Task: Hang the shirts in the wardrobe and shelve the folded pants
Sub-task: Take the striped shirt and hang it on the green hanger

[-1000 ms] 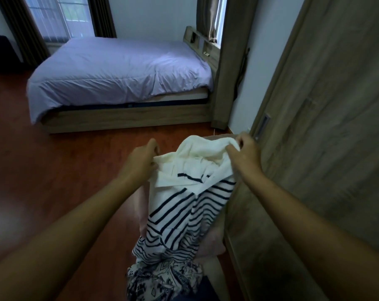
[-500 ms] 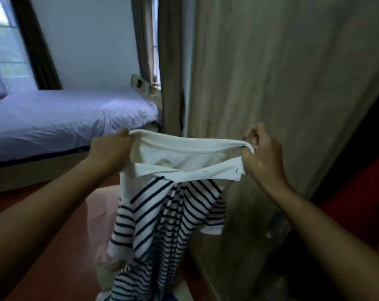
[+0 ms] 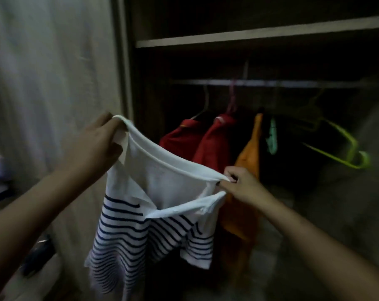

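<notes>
I hold a white shirt with navy stripes [image 3: 154, 216] spread out in front of the open wardrobe. My left hand [image 3: 97, 144] grips one end of its white top edge, up and to the left. My right hand [image 3: 240, 183] pinches the other end, lower and to the right. The striped body hangs down between my arms. Behind it a hanging rail [image 3: 271, 83] carries two red shirts [image 3: 197, 144], an orange garment [image 3: 249, 161] and an empty lime-green hanger [image 3: 345, 153]. No folded pants are visible.
A wooden shelf [image 3: 260, 33] runs above the rail. The pale wardrobe door [image 3: 54, 72] stands to the left. The wardrobe interior is dark. Something dark [image 3: 38, 255] lies low at the left edge.
My view has swung right from the bed and wardrobe door to the open wardrobe interior. Both hands have carried the striped shirt along, still stretched between them.
</notes>
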The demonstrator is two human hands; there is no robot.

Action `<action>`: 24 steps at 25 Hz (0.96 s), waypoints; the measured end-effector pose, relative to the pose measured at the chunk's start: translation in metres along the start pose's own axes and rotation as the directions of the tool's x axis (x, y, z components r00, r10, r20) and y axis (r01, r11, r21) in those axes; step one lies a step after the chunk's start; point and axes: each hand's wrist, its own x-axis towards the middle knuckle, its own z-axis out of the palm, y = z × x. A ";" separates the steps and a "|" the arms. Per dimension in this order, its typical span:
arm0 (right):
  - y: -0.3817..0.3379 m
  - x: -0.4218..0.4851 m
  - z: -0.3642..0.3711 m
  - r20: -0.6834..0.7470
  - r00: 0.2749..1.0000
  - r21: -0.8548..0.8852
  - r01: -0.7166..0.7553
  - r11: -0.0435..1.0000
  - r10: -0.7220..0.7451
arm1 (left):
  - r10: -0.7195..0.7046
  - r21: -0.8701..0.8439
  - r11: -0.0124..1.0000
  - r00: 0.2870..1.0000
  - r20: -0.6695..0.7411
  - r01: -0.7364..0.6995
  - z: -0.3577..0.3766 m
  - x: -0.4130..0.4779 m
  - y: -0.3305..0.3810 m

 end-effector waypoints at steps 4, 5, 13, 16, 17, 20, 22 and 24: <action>0.028 -0.031 -0.086 -0.192 0.970 0.034 -0.143 0.989 0.147 | 0.076 -0.101 0.992 0.995 0.058 -0.070 0.030 0.021 0.068; 0.029 -0.032 -0.102 -0.255 0.956 0.030 -0.141 0.989 0.144 | 0.103 -0.143 0.986 0.991 0.088 -0.090 0.036 0.025 0.078; 0.033 0.058 -0.150 -0.368 0.769 0.308 -0.430 0.848 0.523 | 0.227 -0.478 0.877 0.910 0.349 -0.035 0.070 0.037 0.145; 0.043 0.076 -0.142 -0.290 0.778 0.351 -0.455 0.819 0.557 | 0.255 -0.505 0.862 0.889 0.381 -0.031 0.072 0.034 0.159; 0.047 0.080 -0.143 -0.295 0.784 0.353 -0.441 0.825 0.545 | 0.258 -0.505 0.863 0.887 0.384 -0.032 0.072 0.034 0.162; 0.050 0.084 -0.146 -0.307 0.773 0.411 -0.418 0.810 0.555 | 0.258 -0.518 0.855 0.881 0.396 -0.018 0.069 0.030 0.170; 0.051 0.086 -0.148 -0.321 0.803 0.400 -0.366 0.840 0.503 | 0.261 -0.524 0.851 0.875 0.408 -0.009 0.066 0.027 0.173; 0.055 0.085 -0.148 -0.361 0.825 0.404 -0.281 0.870 0.434 | 0.260 -0.513 0.858 0.873 0.413 -0.013 0.065 0.026 0.172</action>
